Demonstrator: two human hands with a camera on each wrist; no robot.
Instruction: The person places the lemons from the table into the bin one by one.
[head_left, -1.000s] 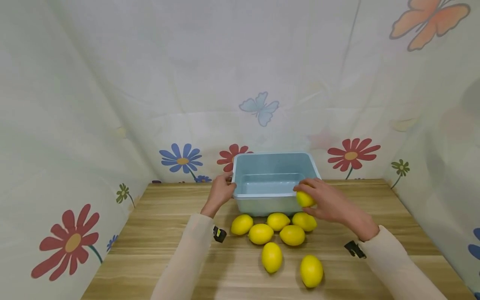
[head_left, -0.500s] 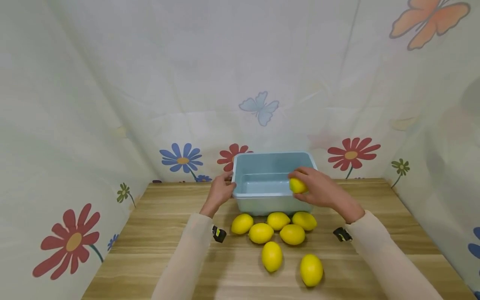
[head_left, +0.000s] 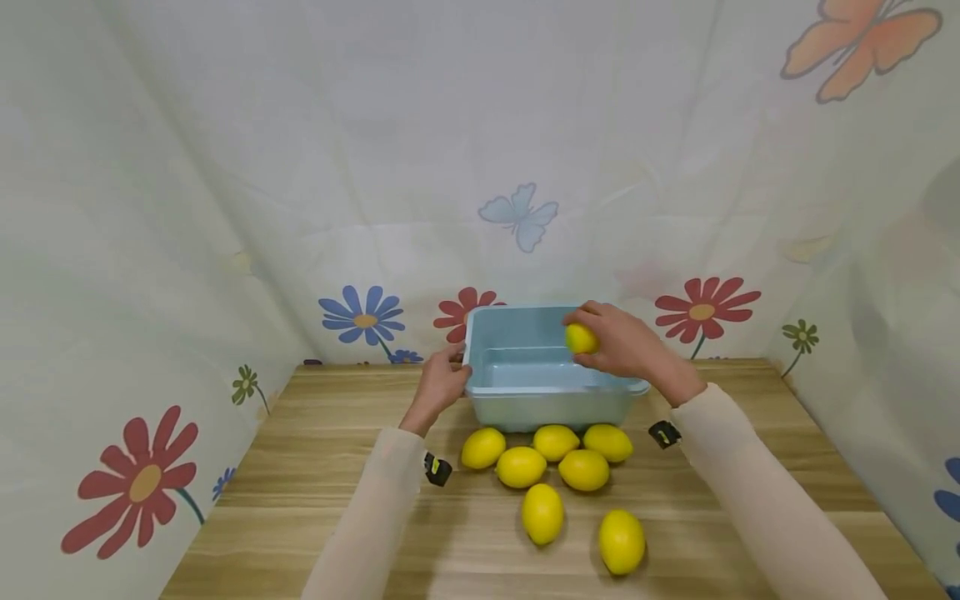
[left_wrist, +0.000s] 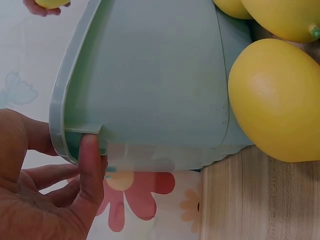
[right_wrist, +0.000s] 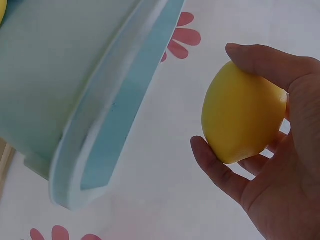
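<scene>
A light blue bin stands at the back of the wooden table. My left hand grips its left rim; in the left wrist view the fingers and thumb of that hand pinch the rim near a corner. My right hand holds a yellow lemon above the right part of the bin. In the right wrist view thumb and fingers of the hand curl round the lemon, which is apart from the bin. No lemon shows on the visible bin floor.
Several lemons lie on the table against and in front of the bin. One lemon and another lie nearer the front. A printed curtain hangs behind and at both sides.
My right hand has moved up, left and away from me with its lemon, from the bin's front right rim to above the bin. My left hand has stayed at the rim.
</scene>
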